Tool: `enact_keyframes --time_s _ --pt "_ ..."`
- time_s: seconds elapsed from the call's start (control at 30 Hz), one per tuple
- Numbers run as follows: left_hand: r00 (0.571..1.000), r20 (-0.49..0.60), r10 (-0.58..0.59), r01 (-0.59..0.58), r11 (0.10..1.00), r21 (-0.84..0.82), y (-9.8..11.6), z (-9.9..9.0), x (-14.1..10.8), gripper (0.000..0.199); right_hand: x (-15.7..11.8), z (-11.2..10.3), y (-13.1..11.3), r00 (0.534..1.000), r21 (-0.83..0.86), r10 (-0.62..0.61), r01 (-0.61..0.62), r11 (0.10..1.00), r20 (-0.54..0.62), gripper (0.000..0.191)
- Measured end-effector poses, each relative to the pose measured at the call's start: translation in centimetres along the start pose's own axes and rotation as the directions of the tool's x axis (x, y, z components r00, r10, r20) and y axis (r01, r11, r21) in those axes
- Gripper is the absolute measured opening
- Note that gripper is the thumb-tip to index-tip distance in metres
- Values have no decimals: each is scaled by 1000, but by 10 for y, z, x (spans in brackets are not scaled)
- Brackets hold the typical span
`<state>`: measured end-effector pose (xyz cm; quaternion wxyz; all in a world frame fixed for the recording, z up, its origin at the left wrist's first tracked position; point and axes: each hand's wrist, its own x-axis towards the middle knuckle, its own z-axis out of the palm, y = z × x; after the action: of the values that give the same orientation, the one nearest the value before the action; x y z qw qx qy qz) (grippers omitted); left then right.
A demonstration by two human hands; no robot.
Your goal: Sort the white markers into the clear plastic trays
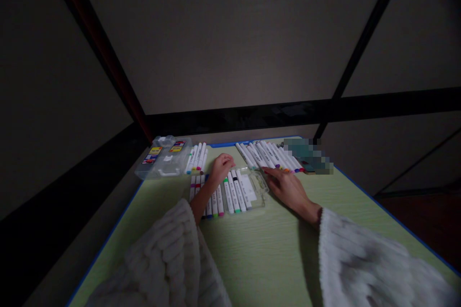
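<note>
My left hand (pixel 222 169) hovers over or rests on the far edge of an opened clear plastic case (pixel 260 200), its fingers curled together. Whether anything is in them is hidden. Several white markers (pixel 236 194) with coloured ends lie side by side in the case, partly covered by my left wrist. To the right, my right hand (pixel 288 188) is stretched out palm down, fingers a little apart. Its fingertips reach the near ends of a row of white markers (pixel 268 154) beyond the case, and appear to touch one.
Another clear plastic case (pixel 167 158) with yellow labels lies at the far left. Beside it is a small group of markers (pixel 197 157). A dark green flat item (pixel 306 153), partly pixelated, is at the far right. The green table (pixel 252 259) has a blue edge; a wall (pixel 234 48) stands behind.
</note>
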<state>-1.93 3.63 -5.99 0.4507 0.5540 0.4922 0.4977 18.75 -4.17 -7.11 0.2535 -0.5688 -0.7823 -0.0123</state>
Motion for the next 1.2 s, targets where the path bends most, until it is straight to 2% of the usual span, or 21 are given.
enact_keyframes --time_s 0.4,0.77,1.2 --pt "1000 3 11 -11 1000 18 0 0 -1 9 1 0 0 999 70 -37 35 997 18 29" --pt "999 4 43 -43 998 52 -6 0 2 8 2 1 -1 994 130 -80 70 989 74 32" --pt "999 5 48 -49 997 62 -5 0 1 8 3 1 0 992 185 -108 95 978 63 34"
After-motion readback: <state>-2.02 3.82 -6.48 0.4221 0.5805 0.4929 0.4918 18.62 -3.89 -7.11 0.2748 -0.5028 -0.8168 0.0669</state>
